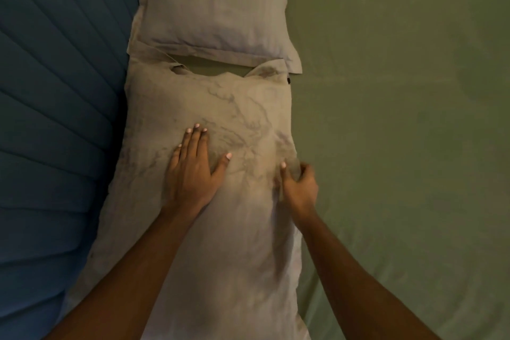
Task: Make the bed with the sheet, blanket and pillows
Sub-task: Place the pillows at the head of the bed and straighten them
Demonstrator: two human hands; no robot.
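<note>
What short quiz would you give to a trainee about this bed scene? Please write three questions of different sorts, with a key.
1. True or false: the left hand lies flat on the near pillow.
2. Choose one. The right hand: A) hangs in the air and holds nothing; B) pinches the fabric at the near pillow's right edge; C) holds a blanket.
3. Fill the gap: in the gap between the near pillow and the far pillow, a strip of the ___ sheet shows.

Key: 1 true; 2 B; 3 green.
</note>
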